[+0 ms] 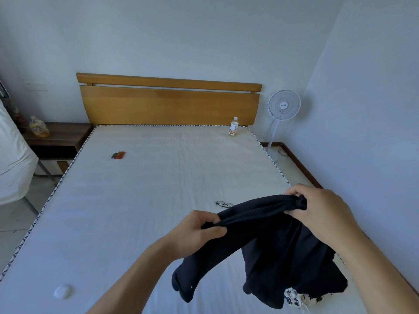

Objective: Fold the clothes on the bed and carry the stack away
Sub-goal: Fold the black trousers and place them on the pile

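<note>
Navy fabric is the main thing going on: a dark garment (267,245) held up over the near right part of the bed (140,200), stretched between both hands. Left hand (197,232) has its fingers curled round one bunched edge, thumb on top. Right hand (317,207) pinches the other end into a wad, higher and further right. Rest of the garment hangs down in two lobes, and honestly can't tell if it's a shirt or trousers.

Under its lower edge a bit of white cloth with a blue pattern (294,296) pokes out, mostly hidden, so no idea what that is. Glasses (223,203) lie on the mattress just behind the garment, partly covered.

Further up: a small dark and orange thing (118,155) too blurry to name, a bottle (233,127) standing by the wooden headboard (170,105), and a white rounded object (62,291) near the front left. A fan (283,105) stands right of the bed; a nightstand (59,139) on the left is half cut off by white bedding (13,159).
</note>
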